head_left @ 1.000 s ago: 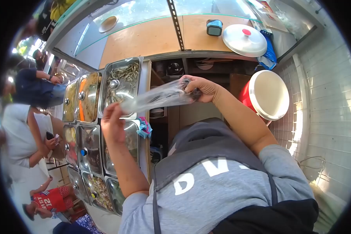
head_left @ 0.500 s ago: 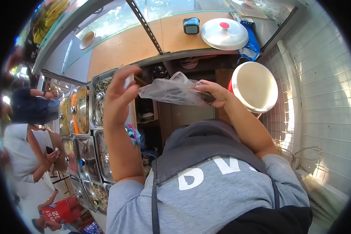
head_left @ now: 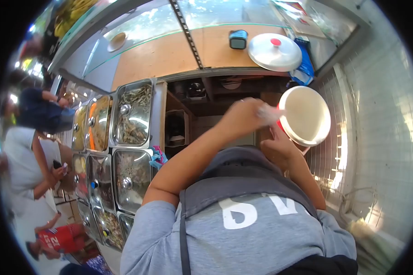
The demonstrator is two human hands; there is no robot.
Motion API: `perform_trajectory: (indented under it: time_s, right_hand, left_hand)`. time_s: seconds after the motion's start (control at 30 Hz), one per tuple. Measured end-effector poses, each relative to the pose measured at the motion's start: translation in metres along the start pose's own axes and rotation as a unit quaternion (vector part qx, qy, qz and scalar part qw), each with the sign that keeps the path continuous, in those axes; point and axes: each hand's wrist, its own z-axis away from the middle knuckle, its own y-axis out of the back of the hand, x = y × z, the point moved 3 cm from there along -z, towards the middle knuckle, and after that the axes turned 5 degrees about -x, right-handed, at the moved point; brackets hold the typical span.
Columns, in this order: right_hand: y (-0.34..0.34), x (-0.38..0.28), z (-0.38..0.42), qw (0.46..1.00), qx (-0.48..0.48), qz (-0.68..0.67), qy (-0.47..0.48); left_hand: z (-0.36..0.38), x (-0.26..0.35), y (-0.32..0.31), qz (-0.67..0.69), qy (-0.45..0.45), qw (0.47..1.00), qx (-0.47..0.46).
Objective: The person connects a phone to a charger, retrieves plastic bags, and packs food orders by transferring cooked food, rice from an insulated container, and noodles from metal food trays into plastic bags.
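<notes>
My left hand (head_left: 245, 117) is closed, slightly blurred, and has reached across in front of my chest. A bunched piece of clear plastic bag (head_left: 270, 114) shows at its fingers. Just below and to the right, my right hand (head_left: 280, 147) is closed with the thumb pointing left, close under the bag. Most of the bag is hidden by the hands. Beside them on the right stands a deep red container (head_left: 307, 115) with a white inside and a pale rim, its mouth facing me.
Steel trays with clear lids (head_left: 133, 112) hold food on my left. A silver lid with a red knob (head_left: 275, 52) and a small dark device (head_left: 238, 40) sit on the wooden shelf (head_left: 215, 52). Several people stand beyond the trays. A wire-mesh wall (head_left: 337, 123) rises at the right.
My left hand has swung right, from above the trays to my right hand. The spread-out bag is now bunched between the hands. My right hand has moved lower. The view has shifted slightly.
</notes>
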Motion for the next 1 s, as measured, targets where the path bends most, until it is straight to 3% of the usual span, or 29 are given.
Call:
perform_trajectory:
  time_s: [0.03,0.1,0.13,0.2,0.23,0.27,0.3,0.33,0.37,0.4,0.43,0.5,0.57,0.6,0.63,0.67,0.7,0.73,0.77,0.8,0.83,0.87,0.9,0.97,1.0]
  right_hand:
    - [0.009,0.024,-0.010,0.989,-0.001,0.139,0.049]
    - [0.022,0.059,-0.036,0.953,-0.017,0.282,0.108]
    - [0.029,0.068,-0.046,0.843,0.062,0.506,0.173]
    - [0.011,0.038,-0.048,0.671,0.121,0.692,0.239]
    - [-0.014,-0.016,-0.040,0.842,0.102,0.521,0.098]
    - [-0.036,-0.049,-0.034,0.944,0.069,0.317,-0.062]
    - [-0.047,-0.067,-0.035,0.957,0.006,0.291,-0.015]
    - [-0.064,-0.081,-0.037,0.968,-0.038,0.245,-0.036]
    - [-0.082,-0.087,-0.044,0.974,-0.086,0.200,-0.065]
    - [-0.098,-0.082,-0.058,0.986,-0.124,0.077,-0.079]
    - [-0.117,-0.073,-0.073,0.981,-0.154,-0.048,-0.104]
    - [-0.170,-0.047,-0.093,0.988,-0.112,-0.075,-0.070]
    - [-0.197,-0.003,-0.103,0.994,-0.108,-0.033,0.001]
    - [-0.207,0.018,-0.097,0.991,-0.127,-0.034,-0.017]
    - [-0.212,0.033,-0.089,0.980,-0.109,0.166,-0.008]
    - [-0.218,0.045,-0.080,0.929,-0.088,0.360,0.009]
    - [-0.225,0.058,-0.068,0.927,-0.105,0.361,0.006]
    - [-0.240,0.061,-0.054,0.881,-0.180,0.412,0.149]
    - [-0.259,0.066,-0.037,0.809,-0.246,0.444,0.295]
    - [-0.279,0.076,-0.023,0.862,-0.291,0.335,0.247]
    - [-0.299,0.076,-0.010,0.862,-0.299,0.329,0.242]
    - [-0.323,0.073,0.004,0.831,-0.352,0.342,0.262]
    - [-0.345,0.077,0.019,0.798,-0.399,0.353,0.283]
    - [-0.386,0.108,0.035,0.807,-0.415,0.353,0.228]
    - [-0.408,0.125,0.041,0.810,-0.437,0.329,0.210]
  left_hand:
    - [0.000,0.001,-0.014,-0.104,-0.092,0.990,0.024]
    - [-0.008,0.004,-0.037,-0.022,-0.144,0.989,-0.036]
    - [-0.006,0.014,-0.019,-0.025,-0.143,0.989,-0.019]
    - [0.011,0.039,0.040,-0.021,-0.137,0.989,0.054]
    - [0.015,0.020,0.064,-0.018,-0.140,0.987,0.074]
    - [0.029,0.008,0.089,0.056,-0.043,0.996,0.051]
    - [0.046,-0.003,0.108,0.135,0.055,0.989,0.035]
    - [0.058,-0.020,0.116,0.139,0.071,0.985,0.070]
    - [0.073,-0.046,0.114,0.328,0.027,0.941,0.078]
    - [0.094,-0.070,0.107,0.502,-0.031,0.859,0.092]
    - [0.107,-0.087,0.094,0.592,-0.043,0.795,0.127]
    - [0.127,-0.124,0.043,0.715,-0.005,0.642,0.277]
    - [0.162,-0.107,-0.010,0.719,0.101,0.601,0.335]
    - [0.185,-0.095,-0.025,0.710,0.107,0.618,0.320]
    - [0.209,-0.090,-0.029,0.709,0.106,0.610,0.337]
    - [0.235,-0.085,-0.031,0.613,0.157,0.686,0.359]
    - [0.263,-0.081,-0.032,0.506,0.209,0.749,0.374]
    - [0.294,-0.074,-0.019,0.244,0.244,0.839,0.421]
    - [0.328,-0.065,-0.005,-0.043,0.262,0.863,0.429]
    - [0.360,-0.063,0.002,0.107,0.272,0.837,0.462]
    - [0.389,-0.058,0.006,0.256,0.275,0.791,0.484]
    - [0.416,-0.051,0.014,0.226,0.315,0.777,0.497]
    - [0.439,-0.051,0.019,0.187,0.299,0.777,0.521]
    - [0.482,-0.058,0.014,0.236,0.258,0.726,0.592]
    - [0.501,-0.060,0.010,0.237,0.257,0.734,0.582]
